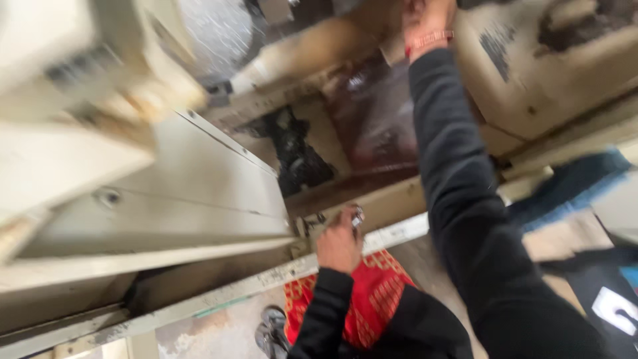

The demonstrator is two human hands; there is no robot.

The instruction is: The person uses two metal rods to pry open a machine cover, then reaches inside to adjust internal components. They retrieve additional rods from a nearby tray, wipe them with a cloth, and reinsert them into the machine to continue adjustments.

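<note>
While the picture is blurry, both hands can be seen working at a big cream-coloured machine [166, 179]. The left hand [339, 242] is low down, in a black sleeve. It is closed like a fist around a small shiny metal tool [357, 216], which pokes out just above the fingers. The tool's tip sits right at the edge of the machine's flat cream panel, close to a little dark metal part [312, 223] just to the left of the hand. Under this hand runs a long pale metal rail [219, 292], and the wrist crosses over it.

The right hand [425, 16] is far up, well apart from the left one, at the end of a long black sleeve. A red and white band [428, 41] goes around the wrist. The hand is cut off by the top of the picture, so I cannot tell if it is open or closed. It lies against a tan part [319, 46] of the machine.

Between the two hands there is a dark, dirty gap [299, 153] and a dark red shiny plate [375, 126]. Below the left hand there is red cloth with a gold pattern [372, 299], and a grey shoe [271, 329] is on the floor beside it.
</note>
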